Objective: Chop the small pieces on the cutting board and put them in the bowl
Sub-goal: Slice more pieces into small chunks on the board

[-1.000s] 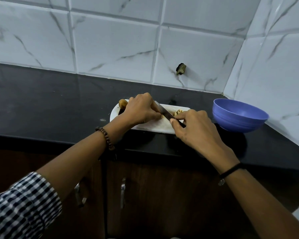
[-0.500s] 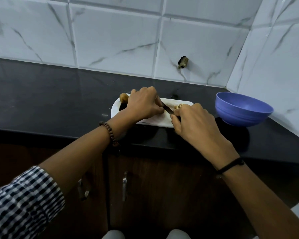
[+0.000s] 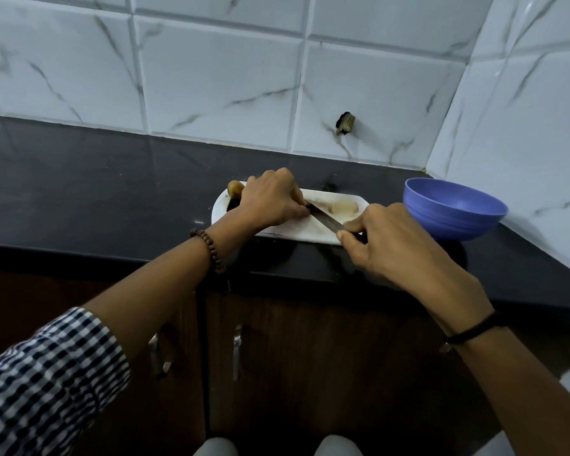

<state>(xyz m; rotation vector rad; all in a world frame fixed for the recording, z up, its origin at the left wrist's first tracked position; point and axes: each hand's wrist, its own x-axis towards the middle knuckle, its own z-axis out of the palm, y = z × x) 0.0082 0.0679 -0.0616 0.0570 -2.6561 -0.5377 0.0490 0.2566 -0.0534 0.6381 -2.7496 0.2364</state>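
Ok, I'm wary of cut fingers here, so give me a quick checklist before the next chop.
Right hand grips the knife: ok.
Left hand clear of the blade: not ok, its fingers sit right against it.
Pale pieces lie on the cutting board: ok.
Bowl upright beside the board: ok.
What the left hand pins down: cannot tell, hidden.
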